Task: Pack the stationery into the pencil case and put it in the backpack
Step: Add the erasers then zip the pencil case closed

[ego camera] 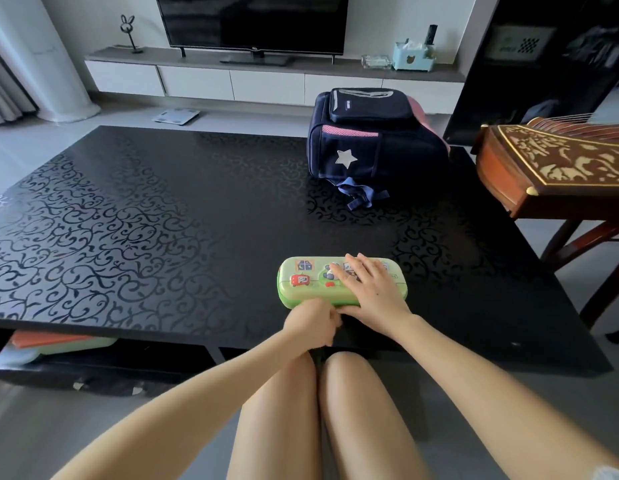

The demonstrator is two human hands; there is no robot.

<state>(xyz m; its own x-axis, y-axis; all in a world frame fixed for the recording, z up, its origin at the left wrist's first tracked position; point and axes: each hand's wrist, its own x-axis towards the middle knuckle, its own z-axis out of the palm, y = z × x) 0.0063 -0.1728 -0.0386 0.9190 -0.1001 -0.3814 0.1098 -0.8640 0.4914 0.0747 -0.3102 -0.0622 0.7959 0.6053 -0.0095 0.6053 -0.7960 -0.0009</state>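
Head view. Pencil case (301,289): green, cartoon-printed, laid flat on the black patterned table (162,220) at 5 o'clock, near the front edge. Right hand (370,289): laid flat on the lid, fingers spread. Left hand (313,322): fingers curled, pinched against the case's near edge at 6 o'clock; what exactly is pinched cannot be told. Backpack (370,147): navy, pink-trimmed, star-marked, stood at 1 o'clock on the table, well apart from the case.

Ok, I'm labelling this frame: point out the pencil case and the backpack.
pencil case (313,289): head view, lid, left of the hand.
backpack (370,162): head view, side panel beside the star.
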